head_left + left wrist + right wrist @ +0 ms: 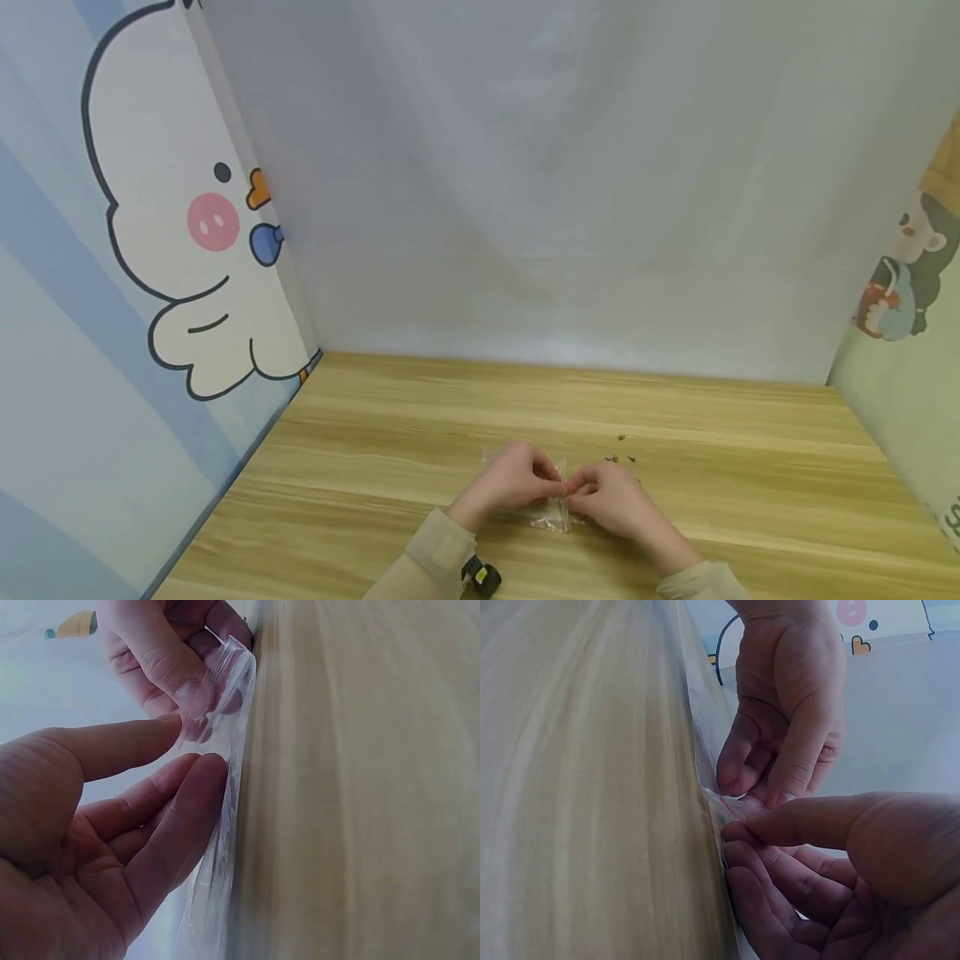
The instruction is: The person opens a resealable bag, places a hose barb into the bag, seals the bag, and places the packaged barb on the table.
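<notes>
A clear plastic zip bag (pixel 551 523) lies on the wooden table, its zip edge toward the right. My left hand (pixel 513 477) reaches over the bag and pinches that edge between thumb and fingers. From the other side, my right hand (pixel 611 498) pinches the same edge, the fingertips of both hands meeting there. In the left wrist view the bag's transparent edge (pixel 238 675) stands up off the table, with the right thumb against it. The right wrist view shows a thin reddish line along the strip (pixel 731 806) between the fingertips.
Several tiny dark pieces (pixel 615 458) lie scattered on the table (pixel 375 433) just beyond my right hand. A small black device (pixel 486 579) sits by my left wrist. A pale grey wall backs the table, with cartoon-printed panels at both sides.
</notes>
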`<state>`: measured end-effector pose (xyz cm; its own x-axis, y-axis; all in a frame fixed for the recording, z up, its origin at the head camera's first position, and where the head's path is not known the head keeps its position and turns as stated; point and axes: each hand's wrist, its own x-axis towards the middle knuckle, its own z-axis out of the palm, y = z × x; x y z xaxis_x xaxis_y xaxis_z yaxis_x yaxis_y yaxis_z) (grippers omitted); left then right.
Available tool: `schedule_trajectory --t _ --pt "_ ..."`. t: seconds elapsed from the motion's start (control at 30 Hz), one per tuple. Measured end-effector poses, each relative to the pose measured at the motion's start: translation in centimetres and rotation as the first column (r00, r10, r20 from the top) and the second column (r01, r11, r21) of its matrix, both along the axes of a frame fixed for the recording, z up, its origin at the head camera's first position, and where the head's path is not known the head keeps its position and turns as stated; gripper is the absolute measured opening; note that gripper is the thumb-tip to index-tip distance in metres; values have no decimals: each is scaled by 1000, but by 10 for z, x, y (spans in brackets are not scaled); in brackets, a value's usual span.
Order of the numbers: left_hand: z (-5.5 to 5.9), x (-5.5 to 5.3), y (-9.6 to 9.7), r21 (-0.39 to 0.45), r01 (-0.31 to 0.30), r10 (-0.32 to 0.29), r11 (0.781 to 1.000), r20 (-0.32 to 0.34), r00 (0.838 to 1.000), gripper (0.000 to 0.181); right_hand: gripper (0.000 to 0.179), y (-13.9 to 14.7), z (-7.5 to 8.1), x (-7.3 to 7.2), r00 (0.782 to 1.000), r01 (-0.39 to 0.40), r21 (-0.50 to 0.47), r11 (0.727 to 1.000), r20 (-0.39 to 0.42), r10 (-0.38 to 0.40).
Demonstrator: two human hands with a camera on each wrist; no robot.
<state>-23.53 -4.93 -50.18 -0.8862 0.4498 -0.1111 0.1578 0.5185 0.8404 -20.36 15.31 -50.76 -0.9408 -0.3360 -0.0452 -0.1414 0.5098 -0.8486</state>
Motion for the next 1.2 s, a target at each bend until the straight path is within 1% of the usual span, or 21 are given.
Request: schedule_trajectory --t 0.07,0.27,0.5,0.73,0.97,1.2 --pt "0 1 0 11 -3 2 1000 14 1000 10 9 -1 0 1 1000 -1 -10 1000 1 1" --pt "0 2 -1 5 17 -17 1000 14 1000 9 11 -2 1 2 1000 6 -21 1000 0 -6" --pt "2 2 -3 -5 64 -64 998 5 998 8 10 -4 2 3 1000 11 -6 1000 6 -11" --pt "3 1 -4 25 108 -109 994 23 994 11 7 -4 1 3 1000 13 0 1000 2 -13" --pt "1 -1 -7 19 158 -158 987 3 987 12 5 -3 0 3 1000 -2 5 1000 -11 2" --pt "0 -2 -7 19 184 -184 983 -3 983 12 5 -3 1 3 1000 6 22 1000 -10 -6"
